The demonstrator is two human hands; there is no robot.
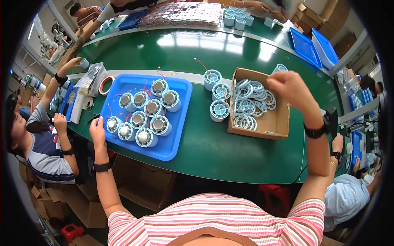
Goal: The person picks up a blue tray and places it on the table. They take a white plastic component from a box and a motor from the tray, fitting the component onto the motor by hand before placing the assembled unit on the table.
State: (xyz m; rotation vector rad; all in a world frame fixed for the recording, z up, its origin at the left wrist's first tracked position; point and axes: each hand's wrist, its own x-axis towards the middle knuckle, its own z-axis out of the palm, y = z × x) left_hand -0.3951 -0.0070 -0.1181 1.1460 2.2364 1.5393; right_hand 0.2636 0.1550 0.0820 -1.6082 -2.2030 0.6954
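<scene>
My left hand (97, 130) lies against the left rim of a blue tray (174, 143), thumb apart, right beside a light-blue round unit (111, 124). The tray holds several such units with metal centres and red wires (152, 107). My right hand (289, 87) is raised over the right side of an open cardboard box (279, 121), fingers curled. The box holds several light-blue ring parts (248, 107). A light-blue round part (281, 67) shows just past my right knuckles; whether the hand holds it is hidden. Three round units (219, 110) stand between tray and box.
The green table (213, 156) runs left to right with a grey strip. A tape roll (106, 85) and plastic bags lie left of the tray. Another person (45, 143) sits at my left, another at my right (349, 192). Blue trays (305, 45) are stacked far right.
</scene>
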